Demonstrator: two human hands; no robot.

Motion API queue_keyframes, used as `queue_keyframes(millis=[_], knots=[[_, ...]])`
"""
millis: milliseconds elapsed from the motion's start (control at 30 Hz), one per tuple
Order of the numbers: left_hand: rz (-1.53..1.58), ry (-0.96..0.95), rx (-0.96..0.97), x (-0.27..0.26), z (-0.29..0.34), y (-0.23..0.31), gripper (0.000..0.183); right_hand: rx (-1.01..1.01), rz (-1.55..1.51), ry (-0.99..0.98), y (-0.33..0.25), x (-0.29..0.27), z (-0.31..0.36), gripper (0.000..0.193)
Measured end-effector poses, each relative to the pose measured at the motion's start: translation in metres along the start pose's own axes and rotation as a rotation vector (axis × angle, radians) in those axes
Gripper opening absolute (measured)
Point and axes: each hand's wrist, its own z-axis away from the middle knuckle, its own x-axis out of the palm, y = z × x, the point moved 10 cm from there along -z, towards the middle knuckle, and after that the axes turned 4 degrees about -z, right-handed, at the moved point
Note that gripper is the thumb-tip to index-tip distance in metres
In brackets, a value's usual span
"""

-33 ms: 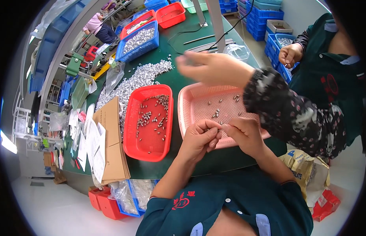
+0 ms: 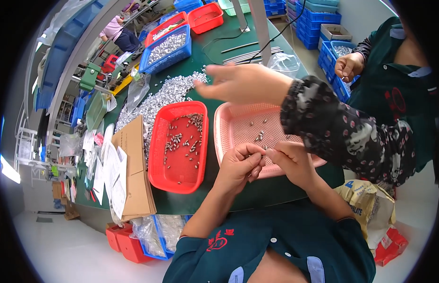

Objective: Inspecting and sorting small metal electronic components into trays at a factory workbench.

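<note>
My left hand (image 2: 240,165) and my right hand (image 2: 293,162) meet over the near side of a pink perforated basket (image 2: 220,137). Thumbs and forefingers of both are pinched together; whatever sits between them is too small and covered to name. Several small metal cylinders (image 2: 260,136) lie in the pink basket beyond my fingertips. To the left stands a red basket (image 2: 177,185), holding many more such metal parts (image 2: 174,141). Across the pink basket reaches a co-worker's blurred hand (image 2: 243,84), its fingers stretched toward a heap of silvery parts (image 2: 170,92).
The co-worker's patterned sleeve (image 2: 342,132) crosses at the right; their other hand (image 2: 350,66) pinches something small. Cardboard (image 2: 133,174) and papers (image 2: 116,181) lie left of the red basket. A blue crate of parts (image 2: 166,49) and metal rods (image 2: 252,55) are farther back on the green table.
The co-worker's outstretched hand and sleeve have shifted left, toward the heap of silvery parts. My own hands stay in place, pinched together.
</note>
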Motion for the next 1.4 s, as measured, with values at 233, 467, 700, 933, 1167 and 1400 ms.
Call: queue_keyframes(millis=[233,467,700,933,1167,1400], knots=[[-0.297,0.42,0.204,-0.054,0.033,0.049,0.011,0.261,-0.171,0.04,0.019,-0.014,0.007,0.023],[-0.389,0.56,0.358,-0.111,0.057,0.086,0.015,0.296,-0.276,0.012,0.025,0.008,0.008,0.026],[0.373,-0.016,0.025,-0.034,0.014,0.014,0.028,0.282,-0.295,-0.011,0.016,0.016,0.008,0.026],[0.36,0.055,-0.128,-0.005,0.004,-0.01,0.036,0.15,-0.168,0.043,0.01,0.008,0.004,0.023],[0.311,0.052,-0.123,-0.002,0.006,-0.011,0.02,0.168,-0.176,0.077,0.018,-0.002,0.006,0.022],[0.493,-0.146,-0.079,0.013,0.004,-0.015,0.012,0.127,-0.144,0.03,0.001,0.003,0.003,0.02]])
